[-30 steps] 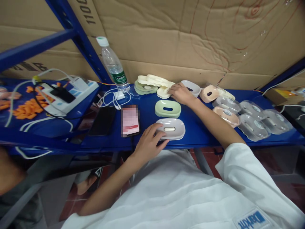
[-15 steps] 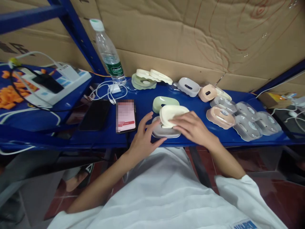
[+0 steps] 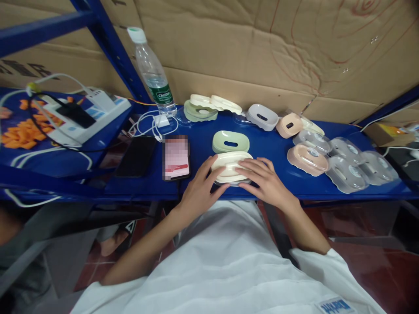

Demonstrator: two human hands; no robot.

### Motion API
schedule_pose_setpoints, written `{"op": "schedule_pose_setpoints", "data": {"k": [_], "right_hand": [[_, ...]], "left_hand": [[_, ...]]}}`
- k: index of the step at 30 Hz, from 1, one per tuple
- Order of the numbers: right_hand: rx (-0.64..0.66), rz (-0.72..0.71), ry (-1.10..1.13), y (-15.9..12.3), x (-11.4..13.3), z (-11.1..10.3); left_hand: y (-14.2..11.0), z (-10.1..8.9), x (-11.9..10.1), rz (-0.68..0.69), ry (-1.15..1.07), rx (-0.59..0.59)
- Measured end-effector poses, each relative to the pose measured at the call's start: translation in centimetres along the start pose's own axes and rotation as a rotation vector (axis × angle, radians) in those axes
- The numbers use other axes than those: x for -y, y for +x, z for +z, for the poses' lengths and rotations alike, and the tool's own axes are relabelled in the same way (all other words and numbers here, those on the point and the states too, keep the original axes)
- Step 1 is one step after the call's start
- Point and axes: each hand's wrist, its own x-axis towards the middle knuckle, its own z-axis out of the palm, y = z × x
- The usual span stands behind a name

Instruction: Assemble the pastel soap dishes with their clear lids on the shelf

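A cream oval soap-dish tray (image 3: 231, 167) sits level on top of a grey soap dish (image 3: 238, 183), of which only a thin rim shows underneath. My left hand (image 3: 204, 183) is closed around the tray's left end, thumb at the front edge. From the other side my right hand (image 3: 263, 179) grips the right end, with fingers lying on its top. Just behind, a green soap dish (image 3: 231, 142) with a dark slot stands on the blue table (image 3: 203, 192), apart from both hands.
Clear-covered grey dishes (image 3: 347, 174) and a peach one (image 3: 307, 159) stand to the right. Along the cardboard wall are cream trays (image 3: 225, 104), a grey dish (image 3: 262, 117) and a peach dish (image 3: 290, 125). Left are a phone (image 3: 176, 159), a water bottle (image 3: 157, 83) and a power strip (image 3: 88, 120).
The tilted cream tray has come down and left onto the grey dish and lies level now. My left hand has closed on its left end; the green dish is more exposed.
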Motion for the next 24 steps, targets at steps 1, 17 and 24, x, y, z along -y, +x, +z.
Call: {"op": "schedule_pose_setpoints", "data": {"k": [1, 17, 24], "right_hand": [[-0.006, 0.017, 0.003, -0.6, -0.2, 0.1], [-0.258, 0.051, 0.233, -1.8, 0.3, 1.2], [-0.471, 0.192, 0.169, -2.5, -1.0, -0.1]], "left_hand": [[0.0, 0.0, 0.0, -0.006, 0.0, 0.01], [0.2, -0.4, -0.4, -0.11, -0.075, 0.073], [0.4, -0.5, -0.6, -0.094, -0.076, 0.077]]}}
